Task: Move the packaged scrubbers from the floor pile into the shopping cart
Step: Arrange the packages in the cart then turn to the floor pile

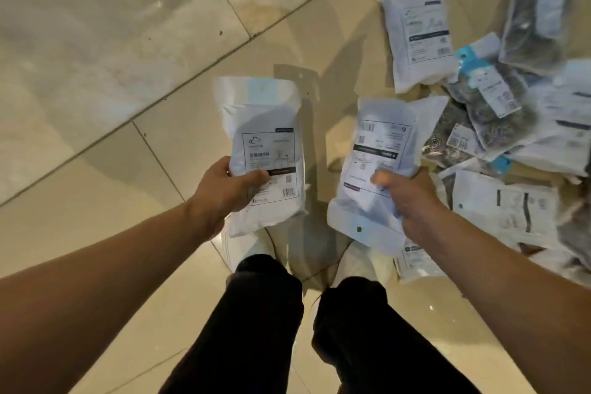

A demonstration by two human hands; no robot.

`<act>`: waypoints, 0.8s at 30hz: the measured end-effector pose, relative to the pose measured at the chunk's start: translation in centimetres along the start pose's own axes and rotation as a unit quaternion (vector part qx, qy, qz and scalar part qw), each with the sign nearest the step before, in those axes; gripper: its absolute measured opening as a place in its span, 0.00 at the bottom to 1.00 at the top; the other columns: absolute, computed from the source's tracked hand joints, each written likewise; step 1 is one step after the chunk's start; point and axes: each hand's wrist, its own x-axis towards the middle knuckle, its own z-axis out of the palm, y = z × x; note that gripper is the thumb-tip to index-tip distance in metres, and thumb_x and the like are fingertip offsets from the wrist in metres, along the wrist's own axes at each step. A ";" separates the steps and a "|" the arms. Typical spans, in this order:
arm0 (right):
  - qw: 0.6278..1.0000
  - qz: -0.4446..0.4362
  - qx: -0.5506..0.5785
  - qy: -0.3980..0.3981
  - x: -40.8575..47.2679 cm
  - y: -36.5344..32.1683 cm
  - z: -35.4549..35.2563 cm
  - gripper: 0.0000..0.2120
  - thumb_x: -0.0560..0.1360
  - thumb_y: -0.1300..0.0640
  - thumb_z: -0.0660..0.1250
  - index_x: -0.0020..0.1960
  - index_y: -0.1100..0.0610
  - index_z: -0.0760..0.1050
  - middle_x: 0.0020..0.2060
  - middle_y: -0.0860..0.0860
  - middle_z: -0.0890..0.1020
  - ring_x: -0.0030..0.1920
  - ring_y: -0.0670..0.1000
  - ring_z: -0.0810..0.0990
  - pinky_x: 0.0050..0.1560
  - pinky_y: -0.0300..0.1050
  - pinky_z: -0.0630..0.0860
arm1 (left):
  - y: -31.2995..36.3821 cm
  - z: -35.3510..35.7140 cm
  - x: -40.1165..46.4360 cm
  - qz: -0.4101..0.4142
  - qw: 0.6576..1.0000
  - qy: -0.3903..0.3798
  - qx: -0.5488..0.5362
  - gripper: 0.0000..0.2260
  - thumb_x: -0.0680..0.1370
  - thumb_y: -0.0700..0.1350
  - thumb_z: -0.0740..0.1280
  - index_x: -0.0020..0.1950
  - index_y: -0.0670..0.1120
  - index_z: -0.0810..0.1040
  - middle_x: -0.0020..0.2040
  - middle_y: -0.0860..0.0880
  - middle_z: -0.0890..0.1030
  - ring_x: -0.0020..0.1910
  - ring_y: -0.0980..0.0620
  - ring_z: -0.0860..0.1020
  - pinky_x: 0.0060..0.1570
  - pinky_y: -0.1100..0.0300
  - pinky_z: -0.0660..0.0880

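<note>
while i stand over my own dark trouser legs and pale shoes, each hand already has a packet lifted clear of the floor. my left hand has its grip pinched on the lower part of a white packet, thumb across the printed face. my right hand is clamped the same way on a second packet, held upside down with its hang-hole end toward me. they look light, soft and crinkly, with slick film that could slide, so i judge a firm hold on the padded body is better than the thin sealed edge. beyond, to my right, the pile lies scattered on the floor, white packets and clear ones showing grey scrubber mesh. no shopping cart is in view.
</note>
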 end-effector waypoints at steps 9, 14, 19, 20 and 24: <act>0.993 -0.105 0.005 -0.057 -36.2 -13.2 -17.7 0.19 0.75 0.51 0.78 0.64 0.46 0.80 0.56 0.47 0.87 0.56 0.51 0.86 0.54 0.50 0.82 | 17.2 -2.5 -36.4 0.094 0.993 -0.064 0.023 0.18 0.76 0.50 0.76 0.64 0.47 0.83 0.57 0.48 0.88 0.54 0.46 0.87 0.54 0.48 0.83; 0.980 -0.171 0.078 -0.066 -52.6 -20.2 -25.2 0.15 0.74 0.52 0.78 0.59 0.47 0.83 0.51 0.46 0.89 0.52 0.51 0.88 0.50 0.48 0.82 | 24.7 -3.7 -54.6 0.159 0.984 -0.078 0.025 0.13 0.79 0.48 0.70 0.62 0.47 0.84 0.57 0.46 0.88 0.55 0.45 0.87 0.59 0.45 0.81; 0.959 -0.212 0.176 -0.063 -61.5 -23.5 -30.4 0.24 0.58 0.39 0.85 0.52 0.41 0.86 0.45 0.45 0.89 0.45 0.47 0.88 0.48 0.57 0.86 | 30.5 -3.3 -63.7 0.203 0.972 -0.115 0.030 0.10 0.82 0.46 0.66 0.59 0.45 0.82 0.55 0.43 0.88 0.53 0.41 0.88 0.56 0.43 0.83; 0.954 -0.213 0.203 -0.058 -62.6 -23.7 -31.0 0.26 0.57 0.41 0.85 0.53 0.41 0.86 0.45 0.47 0.89 0.45 0.50 0.88 0.49 0.61 0.86 | 31.4 -3.1 -64.8 0.211 0.969 -0.123 0.036 0.09 0.82 0.46 0.65 0.58 0.45 0.82 0.54 0.43 0.89 0.52 0.42 0.88 0.53 0.45 0.84; 0.931 -0.247 0.270 0.000 -66.2 -24.3 -32.2 0.20 0.69 0.53 0.77 0.61 0.45 0.81 0.54 0.49 0.89 0.53 0.54 0.88 0.61 0.59 0.80 | 34.3 -2.2 -67.6 0.219 0.958 -0.180 0.037 0.11 0.84 0.43 0.62 0.61 0.44 0.82 0.55 0.42 0.88 0.53 0.40 0.87 0.53 0.45 0.85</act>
